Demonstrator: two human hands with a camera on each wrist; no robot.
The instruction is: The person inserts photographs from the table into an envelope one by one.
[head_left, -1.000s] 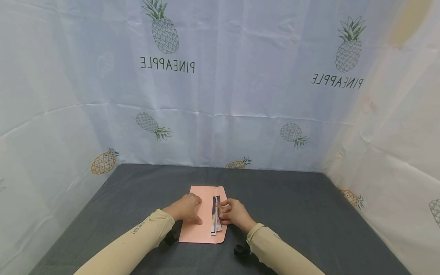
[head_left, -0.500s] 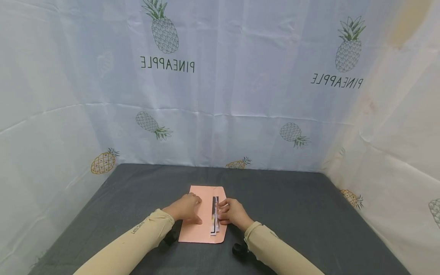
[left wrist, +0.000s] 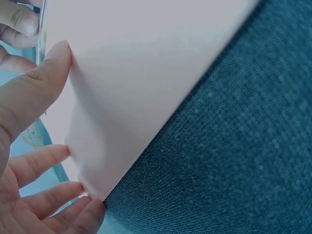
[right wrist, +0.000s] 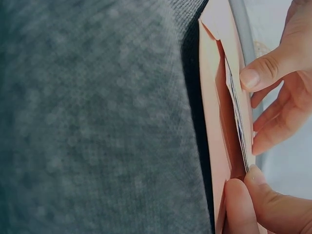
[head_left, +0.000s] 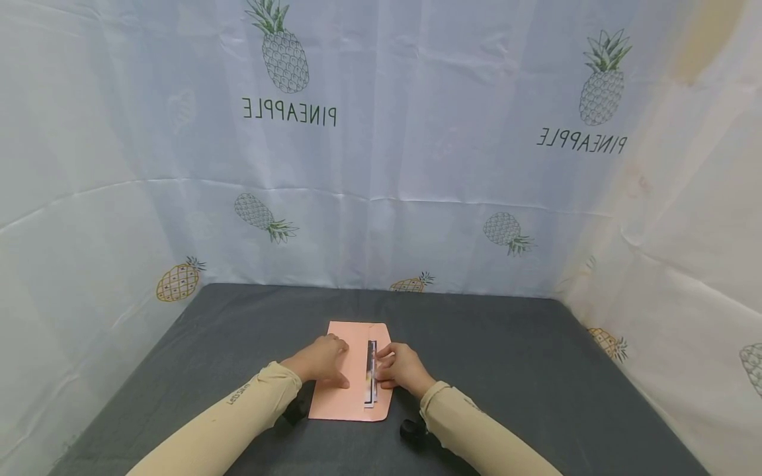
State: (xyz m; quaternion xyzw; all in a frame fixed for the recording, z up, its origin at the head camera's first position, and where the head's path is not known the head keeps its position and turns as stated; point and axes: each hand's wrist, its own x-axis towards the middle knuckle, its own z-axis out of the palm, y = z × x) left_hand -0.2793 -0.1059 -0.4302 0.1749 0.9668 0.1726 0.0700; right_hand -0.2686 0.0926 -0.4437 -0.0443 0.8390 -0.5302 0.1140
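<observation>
A pink paper envelope (head_left: 336, 404) lies on the dark cloth, its flap side to the right. From its mouth sticks a narrow strip of printed photos (head_left: 370, 375); their rest is hidden inside. My left hand (head_left: 320, 360) rests on the envelope's left part, thumb and fingers spread; in the left wrist view the fingertips touch the paper, which bulges slightly. My right hand (head_left: 405, 370) is at the photos' outer edge, fingers curled against them. In the right wrist view the photos (right wrist: 235, 105) show as thin edges inside the gaping envelope mouth, with my right fingertips at its near end.
A dark grey cloth (head_left: 488, 370) covers the table around the envelope. Black wrist-worn pieces (head_left: 413, 431) sit under both wrists. A pale curtain (head_left: 381, 244) with pineapple prints stands behind the table and along its sides.
My right hand has shifted slightly left, and the photos have slid further into the envelope, so a narrower strip shows. My left hand has stayed in place.
</observation>
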